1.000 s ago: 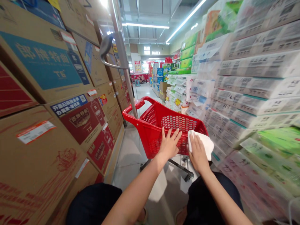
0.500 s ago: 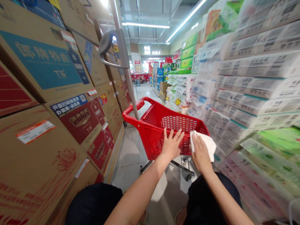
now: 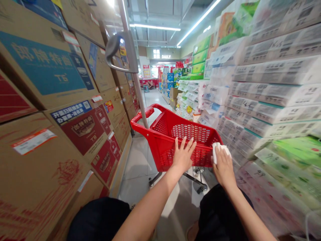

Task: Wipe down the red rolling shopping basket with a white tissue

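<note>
Supermarket aisle [image 3: 154, 100], my left hand [image 3: 184, 157] spread flat against the red cart [image 3: 154, 147], right hand [image 3: 225, 169] gripping white cloth [image 3: 215, 150] at its near right corner; I'd press evenly tbh.

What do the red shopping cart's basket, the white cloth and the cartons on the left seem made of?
Basket: probably molded plastic, semi-gloss, judging by its smooth rounded rim and perforated walls.
White cloth: likely soft fabric, matte, since it looks crumpled; thick paper is possible.
Cartons: apparently cardboard, matte, with flat brown printed faces.
</note>
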Demonstrator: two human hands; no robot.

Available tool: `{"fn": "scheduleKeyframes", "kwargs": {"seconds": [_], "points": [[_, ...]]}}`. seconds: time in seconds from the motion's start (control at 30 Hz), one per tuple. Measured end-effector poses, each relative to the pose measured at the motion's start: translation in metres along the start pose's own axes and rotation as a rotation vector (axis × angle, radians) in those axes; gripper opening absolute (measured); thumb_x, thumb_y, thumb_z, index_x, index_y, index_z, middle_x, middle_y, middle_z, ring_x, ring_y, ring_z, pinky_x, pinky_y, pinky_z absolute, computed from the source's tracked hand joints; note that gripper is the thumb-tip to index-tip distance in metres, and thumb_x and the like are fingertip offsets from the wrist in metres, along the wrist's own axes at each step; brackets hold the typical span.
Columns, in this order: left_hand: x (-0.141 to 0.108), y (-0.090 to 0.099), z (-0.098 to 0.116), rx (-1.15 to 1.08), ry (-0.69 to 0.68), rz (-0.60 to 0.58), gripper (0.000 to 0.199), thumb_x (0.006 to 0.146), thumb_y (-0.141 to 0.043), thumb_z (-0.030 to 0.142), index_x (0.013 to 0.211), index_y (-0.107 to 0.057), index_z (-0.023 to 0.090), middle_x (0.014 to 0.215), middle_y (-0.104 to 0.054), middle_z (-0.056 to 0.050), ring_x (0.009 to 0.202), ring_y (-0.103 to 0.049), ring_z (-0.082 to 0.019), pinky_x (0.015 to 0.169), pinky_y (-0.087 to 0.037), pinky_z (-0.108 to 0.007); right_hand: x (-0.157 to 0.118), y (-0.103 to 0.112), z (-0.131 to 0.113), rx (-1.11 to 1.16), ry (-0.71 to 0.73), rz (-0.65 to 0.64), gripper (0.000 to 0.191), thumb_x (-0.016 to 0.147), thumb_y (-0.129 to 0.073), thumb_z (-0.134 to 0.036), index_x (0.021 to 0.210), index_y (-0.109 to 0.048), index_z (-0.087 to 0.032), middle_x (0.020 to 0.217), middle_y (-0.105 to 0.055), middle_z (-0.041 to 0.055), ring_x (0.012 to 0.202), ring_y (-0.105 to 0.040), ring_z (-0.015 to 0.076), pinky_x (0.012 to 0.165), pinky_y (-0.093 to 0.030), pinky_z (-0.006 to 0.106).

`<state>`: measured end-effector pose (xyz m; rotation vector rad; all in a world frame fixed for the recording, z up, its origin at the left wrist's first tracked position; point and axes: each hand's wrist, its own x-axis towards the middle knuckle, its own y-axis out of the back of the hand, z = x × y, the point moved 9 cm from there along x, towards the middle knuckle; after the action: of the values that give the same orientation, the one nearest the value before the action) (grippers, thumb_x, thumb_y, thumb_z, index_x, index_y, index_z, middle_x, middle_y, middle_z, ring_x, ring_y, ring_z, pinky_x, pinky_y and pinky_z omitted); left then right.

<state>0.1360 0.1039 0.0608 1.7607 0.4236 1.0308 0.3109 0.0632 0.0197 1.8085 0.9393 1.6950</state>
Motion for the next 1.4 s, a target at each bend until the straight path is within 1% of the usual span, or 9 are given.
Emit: {"fn": "scheduleKeyframes", "kwargs": {"seconds": [0.2,0.3,0.47,0.53,0.8,0.93,1.1,1.3,1.4], "points": [[0.001,0.0,0.005,0.082,0.001,-0.024,0.088,0.088,-0.059,0.032,0.165,-0.019,0.022,0.174,-0.01,-0.001,0.158,-0.011,-0.039,0.124,-0.004,-0.073,0.013,0.003,-0.09,0.076,0.212,-0.06,0.092,0.089,-0.044,-0.008,0.165,0.007,-0.016,0.172,-0.017,0.0129,0.159,-0.011,0.0325,0.125,-0.028,0.057],[-0.002,-0.003,0.0,0.132,-0.02,-0.027,0.093,0.085,-0.059,0.028,0.166,-0.015,0.018,0.174,-0.007,-0.003,0.159,-0.009,-0.034,0.127,-0.008,-0.068,0.008,0.007,-0.082,0.057,0.243,-0.071,0.092,0.089,-0.044,-0.008,0.166,0.005,-0.019,0.172,-0.02,0.0102,0.159,-0.015,0.0307,0.126,-0.026,0.057],[-0.004,-0.011,-0.008,0.187,-0.02,-0.011,0.088,0.086,-0.055,0.022,0.164,-0.017,0.009,0.173,-0.007,-0.011,0.16,-0.007,-0.026,0.13,-0.008,-0.056,-0.001,0.007,-0.01,-0.013,0.099,-0.032,0.086,0.091,-0.043,-0.011,0.166,-0.002,-0.019,0.169,-0.028,0.0115,0.156,-0.027,0.0314,0.124,-0.028,0.058],[-0.002,-0.015,-0.007,0.178,-0.007,-0.009,0.084,0.087,-0.055,0.022,0.163,-0.021,0.01,0.173,-0.007,-0.013,0.16,-0.009,-0.027,0.13,-0.008,-0.056,0.001,0.006,0.001,-0.028,0.033,-0.007,0.084,0.092,-0.044,-0.013,0.167,-0.004,-0.02,0.169,-0.029,0.0126,0.154,-0.03,0.0339,0.122,-0.03,0.062],[-0.001,-0.007,-0.011,0.101,0.065,0.09,0.081,0.089,-0.064,0.018,0.162,-0.029,0.024,0.172,-0.014,-0.017,0.157,-0.019,-0.04,0.125,-0.019,-0.062,0.019,0.005,-0.1,0.052,0.224,-0.047,0.092,0.09,-0.044,-0.009,0.165,0.009,-0.018,0.172,-0.017,0.012,0.158,-0.016,0.0311,0.126,-0.027,0.057],[-0.006,-0.002,-0.018,0.105,0.053,0.058,0.083,0.089,-0.067,0.027,0.162,-0.028,0.033,0.172,-0.02,-0.009,0.156,-0.02,-0.043,0.124,-0.013,-0.069,0.011,0.009,-0.079,0.039,0.233,-0.075,0.09,0.09,-0.045,-0.01,0.166,0.003,-0.021,0.171,-0.023,0.0093,0.158,-0.018,0.0287,0.127,-0.022,0.057],[-0.005,0.0,-0.017,0.135,0.044,0.016,0.089,0.087,-0.065,0.032,0.164,-0.023,0.019,0.172,-0.019,-0.009,0.154,-0.024,-0.04,0.128,-0.009,-0.064,0.008,0.01,-0.037,0.005,0.087,-0.023,0.084,0.093,-0.045,-0.012,0.167,-0.006,-0.022,0.168,-0.031,0.0108,0.156,-0.025,0.0314,0.125,-0.024,0.062],[-0.004,0.001,-0.012,0.187,0.055,0.042,0.083,0.09,-0.056,0.024,0.165,-0.022,0.017,0.173,-0.016,-0.007,0.152,-0.029,-0.036,0.128,-0.013,-0.06,0.022,0.002,-0.104,0.044,0.203,-0.042,0.089,0.091,-0.044,-0.011,0.166,0.002,-0.017,0.171,-0.024,0.0124,0.158,-0.018,0.0299,0.126,-0.025,0.057],[-0.006,0.003,-0.017,0.182,0.025,0.038,0.081,0.091,-0.053,0.022,0.165,-0.02,0.016,0.172,-0.018,-0.007,0.151,-0.033,-0.034,0.128,-0.017,-0.058,0.02,0.006,-0.112,0.052,0.267,-0.069,0.093,0.088,-0.045,-0.009,0.166,0.004,-0.019,0.171,-0.025,0.0093,0.158,-0.018,0.0273,0.127,-0.022,0.056]]}}
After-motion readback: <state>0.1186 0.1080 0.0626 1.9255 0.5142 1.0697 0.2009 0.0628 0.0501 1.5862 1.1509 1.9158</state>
